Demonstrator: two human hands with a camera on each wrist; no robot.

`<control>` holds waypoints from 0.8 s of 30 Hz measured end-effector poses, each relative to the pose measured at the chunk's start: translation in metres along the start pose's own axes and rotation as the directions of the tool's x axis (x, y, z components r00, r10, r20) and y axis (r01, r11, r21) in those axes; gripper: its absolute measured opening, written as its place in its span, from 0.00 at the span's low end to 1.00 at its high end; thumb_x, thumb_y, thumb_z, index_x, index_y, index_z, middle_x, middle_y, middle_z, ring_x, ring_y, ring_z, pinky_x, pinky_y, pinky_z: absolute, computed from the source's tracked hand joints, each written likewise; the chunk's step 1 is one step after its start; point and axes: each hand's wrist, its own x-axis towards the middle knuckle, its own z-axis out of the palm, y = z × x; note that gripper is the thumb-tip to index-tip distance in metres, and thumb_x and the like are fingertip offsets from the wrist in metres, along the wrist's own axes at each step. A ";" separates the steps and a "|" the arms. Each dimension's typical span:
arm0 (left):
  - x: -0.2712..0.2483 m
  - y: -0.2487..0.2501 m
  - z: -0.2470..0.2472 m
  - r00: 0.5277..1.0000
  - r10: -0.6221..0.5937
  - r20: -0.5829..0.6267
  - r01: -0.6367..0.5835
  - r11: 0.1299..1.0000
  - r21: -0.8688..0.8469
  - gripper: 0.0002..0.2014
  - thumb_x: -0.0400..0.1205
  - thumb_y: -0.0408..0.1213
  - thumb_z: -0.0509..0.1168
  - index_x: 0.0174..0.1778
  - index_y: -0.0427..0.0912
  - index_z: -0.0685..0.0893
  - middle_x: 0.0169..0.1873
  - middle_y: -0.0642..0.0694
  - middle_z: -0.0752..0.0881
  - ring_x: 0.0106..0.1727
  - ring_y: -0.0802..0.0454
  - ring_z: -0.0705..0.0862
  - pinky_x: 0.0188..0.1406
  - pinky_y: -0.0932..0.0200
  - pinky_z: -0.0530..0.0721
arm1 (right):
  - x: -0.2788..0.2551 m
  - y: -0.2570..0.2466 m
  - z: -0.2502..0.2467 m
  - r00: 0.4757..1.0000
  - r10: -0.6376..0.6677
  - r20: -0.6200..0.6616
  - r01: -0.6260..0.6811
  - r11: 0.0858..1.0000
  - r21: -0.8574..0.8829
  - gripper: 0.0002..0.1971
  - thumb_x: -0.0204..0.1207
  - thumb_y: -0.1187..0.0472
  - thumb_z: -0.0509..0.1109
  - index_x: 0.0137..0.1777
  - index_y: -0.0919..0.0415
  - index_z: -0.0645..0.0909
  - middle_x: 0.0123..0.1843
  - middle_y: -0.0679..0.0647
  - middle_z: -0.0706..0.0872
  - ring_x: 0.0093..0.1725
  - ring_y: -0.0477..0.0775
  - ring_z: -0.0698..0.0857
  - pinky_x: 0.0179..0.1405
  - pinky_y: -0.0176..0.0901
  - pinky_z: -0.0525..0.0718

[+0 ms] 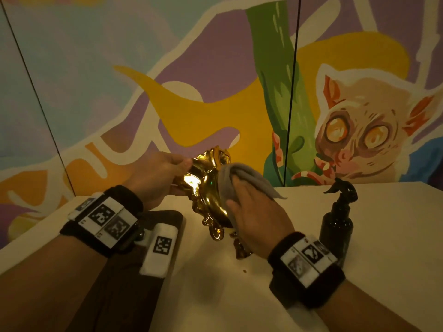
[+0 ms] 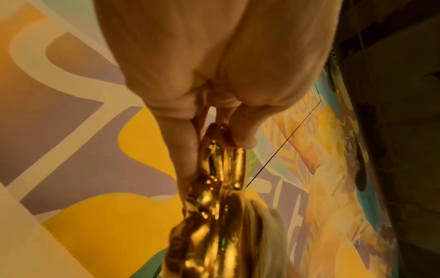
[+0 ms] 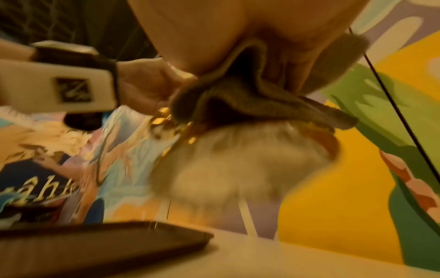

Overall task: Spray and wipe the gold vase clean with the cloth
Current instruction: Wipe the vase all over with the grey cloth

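Now your left hand [image 1: 158,173] grips the vase [image 1: 206,188] by its upper rim, thumb and fingers [image 2: 243,129] pinched on the gold edge; the vase is tilted off the table [image 1: 263,283], its top leaning toward eleven o'clock and its lumpy foot pointing toward five o'clock, just above the tabletop; whether the foot touches the surface, you cannot tell from these views. Your right hand [image 1: 254,216] lies flat over the cloth [image 1: 244,180], fingers nearly straight and together, pressing the grey fabric against the vase's right flank; the cloth bunches above your fingertips and a corner trails out toward three o'clock; from the right wrist view the cloth [image 3: 250,97] folds under your palm, blurred below, with gold [image 3: 164,120] showing at its left edge. From the left wrist view the vase [image 2: 214,216] runs down from your pinch, and a pale strip of cloth [image 2: 264,225] sits beside it at four o'clock. At three o'clock from the vase the sprayer [image 1: 336,224] stands upright on the table, black, its nozzle turned toward nine o'clock, apart from your right hand. At eight o'clock a dark tray [image 1: 167,219] rests on the table, partly under your left wrist; behind everything the mural [image 1: 359,121] fills the wall.
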 end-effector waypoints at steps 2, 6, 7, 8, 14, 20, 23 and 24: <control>-0.004 0.000 0.006 0.999 0.005 0.040 -0.006 1.000 0.026 0.14 0.85 0.38 0.59 0.55 0.34 0.86 0.50 0.33 0.89 0.52 0.38 0.88 0.47 0.49 0.88 | 0.017 -0.007 -0.007 0.999 -0.025 -0.037 0.025 1.000 -0.014 0.28 0.83 0.49 0.50 0.80 0.58 0.56 0.79 0.56 0.68 0.75 0.52 0.69 0.74 0.50 0.70; -0.009 0.001 0.008 0.999 0.019 0.042 -0.020 1.000 0.005 0.14 0.84 0.38 0.59 0.54 0.34 0.86 0.48 0.34 0.89 0.51 0.39 0.89 0.45 0.51 0.87 | 0.032 -0.014 -0.010 0.996 -0.083 -0.017 0.082 0.996 -0.039 0.30 0.84 0.48 0.52 0.82 0.60 0.51 0.81 0.57 0.64 0.79 0.53 0.63 0.77 0.50 0.65; -0.010 0.002 0.006 0.999 0.024 0.040 -0.024 1.000 0.002 0.14 0.84 0.38 0.59 0.54 0.35 0.86 0.47 0.35 0.90 0.50 0.40 0.89 0.43 0.52 0.87 | 0.032 -0.014 -0.012 0.996 -0.088 -0.018 0.087 0.995 -0.038 0.31 0.84 0.48 0.52 0.82 0.59 0.51 0.81 0.56 0.64 0.79 0.52 0.63 0.77 0.51 0.66; -0.011 0.003 0.005 0.999 0.031 0.037 -0.031 1.000 0.004 0.13 0.85 0.38 0.59 0.53 0.35 0.86 0.46 0.36 0.90 0.49 0.41 0.90 0.42 0.53 0.88 | 0.031 -0.012 -0.013 0.996 -0.085 -0.022 0.084 0.996 -0.033 0.30 0.83 0.47 0.52 0.82 0.58 0.51 0.81 0.55 0.65 0.79 0.52 0.63 0.76 0.51 0.67; -0.013 0.006 0.004 0.996 0.054 -0.067 -0.054 0.998 -0.008 0.12 0.85 0.37 0.58 0.49 0.37 0.87 0.44 0.37 0.90 0.45 0.45 0.90 0.44 0.52 0.87 | 0.013 -0.003 -0.004 0.999 -0.041 -0.013 0.040 0.999 -0.035 0.27 0.83 0.47 0.52 0.79 0.57 0.57 0.76 0.55 0.71 0.73 0.51 0.71 0.72 0.52 0.72; -0.010 0.005 0.015 0.998 -0.002 -0.069 0.001 1.000 -0.021 0.13 0.85 0.37 0.60 0.52 0.34 0.87 0.46 0.34 0.89 0.43 0.43 0.90 0.37 0.53 0.86 | 0.019 -0.020 -0.003 0.993 -0.112 -0.038 0.106 0.984 -0.145 0.29 0.83 0.50 0.54 0.81 0.58 0.53 0.80 0.57 0.67 0.76 0.53 0.67 0.75 0.48 0.67; -0.009 0.008 0.022 0.995 -0.029 -0.097 0.020 0.996 -0.090 0.14 0.86 0.35 0.58 0.51 0.30 0.87 0.46 0.32 0.88 0.44 0.38 0.88 0.43 0.45 0.89 | 0.018 -0.033 0.006 0.980 -0.196 -0.026 0.184 0.954 -0.238 0.28 0.83 0.51 0.56 0.81 0.55 0.54 0.79 0.54 0.68 0.75 0.56 0.69 0.72 0.51 0.70; -0.009 0.009 0.023 0.992 -0.039 -0.117 0.026 0.994 -0.108 0.15 0.86 0.36 0.58 0.52 0.29 0.86 0.46 0.32 0.87 0.45 0.37 0.87 0.45 0.43 0.89 | 0.014 -0.035 0.009 0.976 -0.216 -0.019 0.203 0.941 -0.271 0.28 0.82 0.51 0.58 0.80 0.54 0.56 0.78 0.53 0.70 0.73 0.56 0.71 0.70 0.52 0.71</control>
